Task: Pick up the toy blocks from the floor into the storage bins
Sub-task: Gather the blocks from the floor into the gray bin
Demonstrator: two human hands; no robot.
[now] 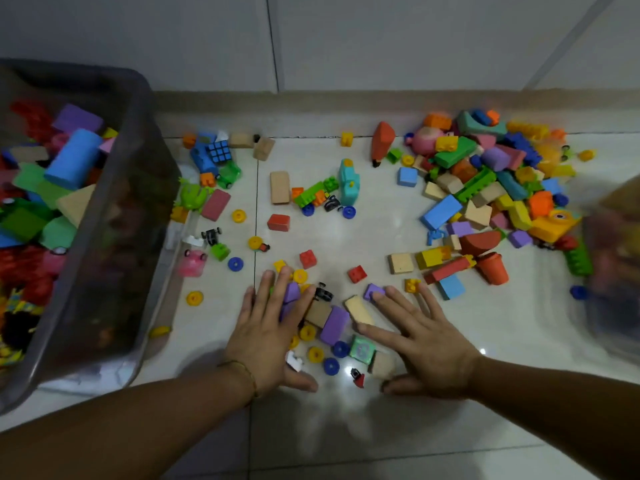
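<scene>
Toy blocks lie scattered over the white tiled floor. My left hand point(268, 327) lies flat with fingers spread, its fingertips over a purple block point(291, 292). My right hand point(420, 341) is flat and spread too, fingertips touching a small purple block point(373, 291) and a beige block point(359, 310). Between the hands sits a small heap: a larger purple block point(335, 325), a tan block point(318, 314), a green cube point(362, 349), yellow and blue wheels. A grey translucent storage bin point(114, 216) at the left holds many blocks.
A dense pile of blocks point(485, 188) fills the right side of the floor near the wall. A second bin point(613, 271), blurred, stands at the right edge. Loose pieces such as a red block point(278, 222) and a teal toy point(349, 181) dot the middle.
</scene>
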